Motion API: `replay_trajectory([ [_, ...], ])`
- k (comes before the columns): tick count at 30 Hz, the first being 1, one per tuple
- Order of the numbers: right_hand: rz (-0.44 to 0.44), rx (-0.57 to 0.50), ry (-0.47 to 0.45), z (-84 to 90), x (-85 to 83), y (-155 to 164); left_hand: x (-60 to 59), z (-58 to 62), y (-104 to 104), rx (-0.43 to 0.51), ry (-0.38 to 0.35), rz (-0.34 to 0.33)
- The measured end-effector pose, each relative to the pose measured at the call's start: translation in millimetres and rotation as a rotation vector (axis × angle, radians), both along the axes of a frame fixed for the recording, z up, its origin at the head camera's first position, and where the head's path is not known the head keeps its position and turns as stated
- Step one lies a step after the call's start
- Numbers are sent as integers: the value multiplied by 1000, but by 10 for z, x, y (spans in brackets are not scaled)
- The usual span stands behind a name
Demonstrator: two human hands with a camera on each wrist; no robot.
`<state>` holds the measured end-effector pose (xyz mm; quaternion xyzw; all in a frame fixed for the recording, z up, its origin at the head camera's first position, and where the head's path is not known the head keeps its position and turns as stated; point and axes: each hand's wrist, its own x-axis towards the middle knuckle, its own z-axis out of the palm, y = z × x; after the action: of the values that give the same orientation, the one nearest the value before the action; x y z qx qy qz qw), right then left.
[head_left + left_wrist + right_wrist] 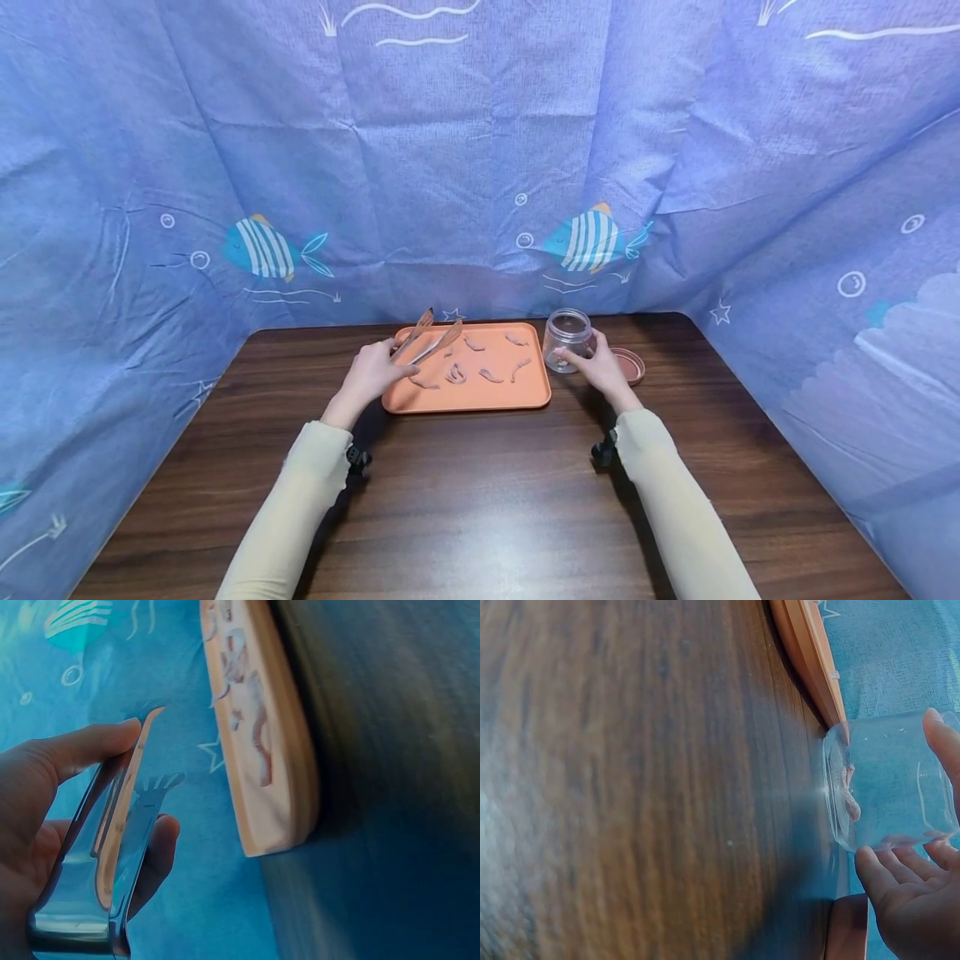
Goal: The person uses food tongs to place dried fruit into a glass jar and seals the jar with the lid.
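My left hand holds metal tongs above the left part of an orange tray. In the left wrist view, the thumb and fingers grip the two arms of the tongs, whose tips stand apart with nothing between them. Several small, thin brownish pieces lie spread over the tray; their kind is unclear. To the tray's right, my right hand holds a clear, lidless jar upright on the table, thumb and fingers on opposite sides. A similar small piece lies at the jar's bottom.
A round reddish-brown lid lies on the table just right of the jar, partly behind the right hand. The dark wooden table extends toward me. A blue curtain with fish prints hangs behind and beside it.
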<state>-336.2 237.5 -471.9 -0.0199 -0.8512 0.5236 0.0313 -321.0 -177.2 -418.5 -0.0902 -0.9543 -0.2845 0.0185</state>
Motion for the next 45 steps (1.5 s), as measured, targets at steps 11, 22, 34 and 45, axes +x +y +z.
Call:
replay_trajectory([
  [11,2,-2,-7,-9,-4,9,-29,-117,85,-58,-5,-9],
  [22,-3,-7,9,-3,-3,4,-29,-162,116,-95,-42,-2],
  [34,0,-13,-1,3,5,11,-46,-214,120,-103,-44,-20],
  [45,7,-14,4,-9,-3,11,-27,-212,116,-125,-28,-17],
])
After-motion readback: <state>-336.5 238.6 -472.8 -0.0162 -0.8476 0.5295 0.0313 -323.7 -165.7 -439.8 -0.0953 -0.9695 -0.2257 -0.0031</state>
